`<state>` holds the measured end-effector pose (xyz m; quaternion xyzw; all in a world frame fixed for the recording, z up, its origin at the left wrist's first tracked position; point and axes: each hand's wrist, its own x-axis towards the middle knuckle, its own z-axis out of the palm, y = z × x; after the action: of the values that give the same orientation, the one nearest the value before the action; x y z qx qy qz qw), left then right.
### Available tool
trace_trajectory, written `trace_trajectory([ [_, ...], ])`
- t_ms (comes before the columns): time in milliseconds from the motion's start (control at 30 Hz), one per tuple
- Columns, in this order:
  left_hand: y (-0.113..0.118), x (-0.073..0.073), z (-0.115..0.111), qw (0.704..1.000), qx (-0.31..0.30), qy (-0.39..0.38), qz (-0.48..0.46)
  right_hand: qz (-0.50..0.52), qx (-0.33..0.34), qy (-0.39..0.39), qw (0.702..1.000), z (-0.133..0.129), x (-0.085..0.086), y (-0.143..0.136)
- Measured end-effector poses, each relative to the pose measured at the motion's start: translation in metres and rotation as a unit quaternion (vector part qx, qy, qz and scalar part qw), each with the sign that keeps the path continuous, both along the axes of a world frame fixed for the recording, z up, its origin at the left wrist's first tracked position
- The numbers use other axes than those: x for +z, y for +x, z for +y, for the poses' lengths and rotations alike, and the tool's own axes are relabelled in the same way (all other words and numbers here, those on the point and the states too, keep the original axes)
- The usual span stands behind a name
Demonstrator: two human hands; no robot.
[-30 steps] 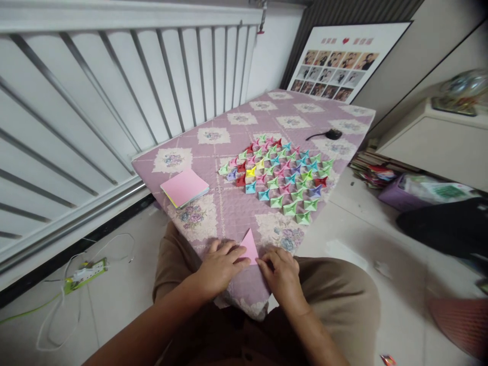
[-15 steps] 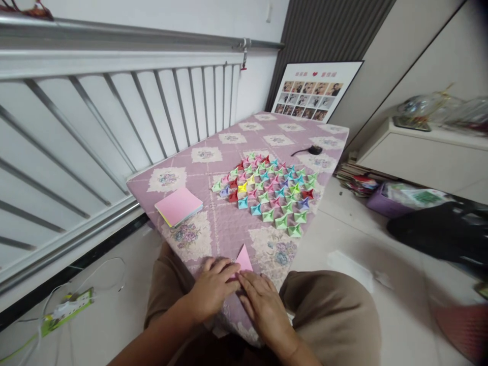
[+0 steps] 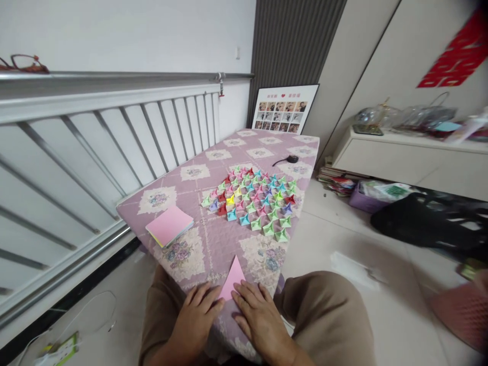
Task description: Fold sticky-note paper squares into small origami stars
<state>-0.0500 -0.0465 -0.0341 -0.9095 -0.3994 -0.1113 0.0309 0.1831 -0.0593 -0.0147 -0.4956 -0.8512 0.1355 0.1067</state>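
A pink sheet of paper (image 3: 233, 278), folded to a triangle with its tip pointing away from me, lies flat at the table's near end. My left hand (image 3: 198, 314) rests at its left corner, fingers stretched out and the thumb touching the paper's edge. Over the right side of the triangle lies my right hand (image 3: 260, 314), its fingers extended and pressing down on the paper. The right fingers hide that corner. Neither hand is closed round anything. To the left sits a stack of coloured paper (image 3: 170, 225), pink on top.
Rows of small folded paper pieces (image 3: 256, 207) in several colours stand mid-table on the purple floral tablecloth (image 3: 213, 244). A black round object with a short strap (image 3: 292, 159) lies farther back. A white radiator (image 3: 114, 147) runs along the left; a photo board (image 3: 284, 109) leans behind.
Both hands have spread apart, the left moving left, uncovering more of the pink triangle. The camera view has shifted to the right and upward.
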Motion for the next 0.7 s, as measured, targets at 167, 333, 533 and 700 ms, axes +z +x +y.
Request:
trace_trajectory([
  [167, 0.000, -0.015, -0.008, 0.996, 0.024, 0.075, -0.028, 0.006, -0.025, -0.038, 0.999, -0.006, 0.001, 0.005],
  [333, -0.001, -0.025, -0.010, 0.993, 0.018, 0.117, -0.026, 0.007, -0.065, -0.059, 0.996, -0.012, 0.003, 0.010],
  [533, 0.001, -0.042, -0.013, 0.992, 0.054, 0.110, -0.013, 0.011, -0.112, -0.060, 0.992, -0.020, 0.004, 0.012],
  [700, -0.003, -0.063, -0.010, 0.990, 0.048, 0.128, -0.016, 0.041, -0.122, -0.011, 0.992, -0.026, -0.005, 0.012],
])
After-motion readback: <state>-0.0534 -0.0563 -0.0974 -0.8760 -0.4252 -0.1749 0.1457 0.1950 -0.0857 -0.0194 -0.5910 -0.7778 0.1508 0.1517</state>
